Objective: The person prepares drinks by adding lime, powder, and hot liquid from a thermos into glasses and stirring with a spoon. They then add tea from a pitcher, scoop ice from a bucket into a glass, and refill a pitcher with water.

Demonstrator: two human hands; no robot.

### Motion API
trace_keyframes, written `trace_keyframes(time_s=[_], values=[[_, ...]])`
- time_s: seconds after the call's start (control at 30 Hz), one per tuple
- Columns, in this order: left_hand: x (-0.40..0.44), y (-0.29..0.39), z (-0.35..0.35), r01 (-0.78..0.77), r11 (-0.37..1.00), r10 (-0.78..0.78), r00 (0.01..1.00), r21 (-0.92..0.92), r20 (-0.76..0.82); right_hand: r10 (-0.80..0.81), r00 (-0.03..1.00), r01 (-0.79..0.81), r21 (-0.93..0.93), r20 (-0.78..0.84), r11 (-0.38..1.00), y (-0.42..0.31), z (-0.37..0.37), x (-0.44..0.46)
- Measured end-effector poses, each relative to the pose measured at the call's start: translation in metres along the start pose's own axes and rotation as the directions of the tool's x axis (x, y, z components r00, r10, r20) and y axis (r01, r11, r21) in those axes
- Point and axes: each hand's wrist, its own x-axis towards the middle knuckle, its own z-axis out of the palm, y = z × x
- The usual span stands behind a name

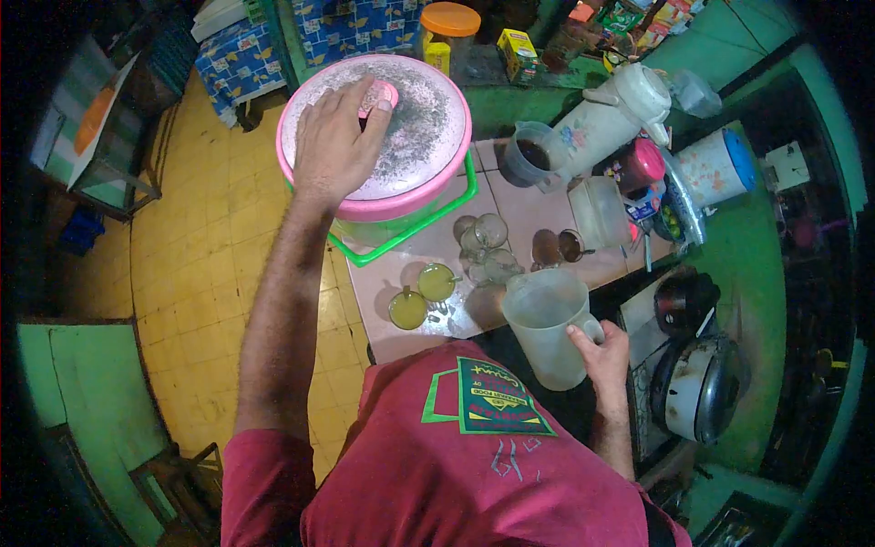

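My left hand (pixel 339 141) is on top of a large drink cooler, its thumb and forefinger around the pink knob (pixel 386 94) of the lid (pixel 424 137). The lid is pink-rimmed and dark-speckled, and sits on the cooler; a green handle (pixel 401 246) hangs at its front. My right hand (pixel 602 354) grips the handle of a translucent plastic pitcher (pixel 547 314), held upright in front of my body near the counter edge. The pitcher looks empty. Two glass mugs of yellow-green drink (pixel 407 310) stand between the cooler and the pitcher.
On the tiled counter (pixel 387 342) are several clear glasses (pixel 488 246), small glasses with brown contents (pixel 545 246), a jug of dark liquid (pixel 526 159) and a flowered thermos (pixel 602 118). Pots (pixel 697 387) stand at the right. An orange-lidded jar (pixel 449 23) is behind the cooler.
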Motion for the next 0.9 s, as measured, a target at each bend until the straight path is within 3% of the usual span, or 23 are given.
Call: trace_keyframes(time_s=[0.9], values=[[-0.001, 0.002, -0.001, 0.02, 1.0, -0.02, 1.0, 0.022, 0.022, 0.019, 1.0, -0.019, -0.024, 0.008, 1.0, -0.013, -0.014, -0.004]])
